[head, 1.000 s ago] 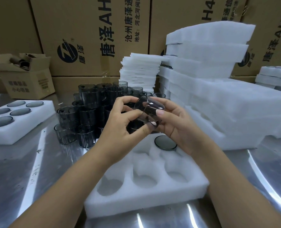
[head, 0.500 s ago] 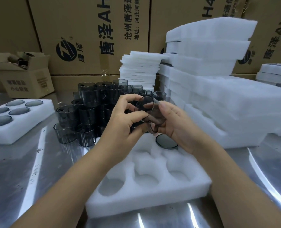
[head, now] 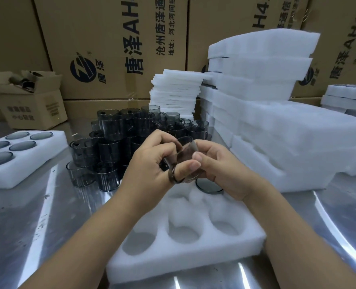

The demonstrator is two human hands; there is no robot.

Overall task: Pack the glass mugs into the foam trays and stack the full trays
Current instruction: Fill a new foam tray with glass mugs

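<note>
With fingers (head: pixel 164 142) of left hand (head: pixel 152 165) and right hand (head: pixel 220 170) gripping the glass mug (head: pixel 186 151), lower straight into a free foam tray (head: pixel 193 257) pocket.

Bare left hand (head: pixel 150 163) and right hand (head: pixel 223 170), bare forearms (head: pixel 85 232), short rounded fingernails (head: pixel 194 165)

Smoky glossy glass mug (head: pixel 184 158), matt foam tray (head: pixel 193 247), shiny steel table (head: pixel 37 215)

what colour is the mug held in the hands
Transparent smoky grey: the glass mug shows best in the head view.
</note>
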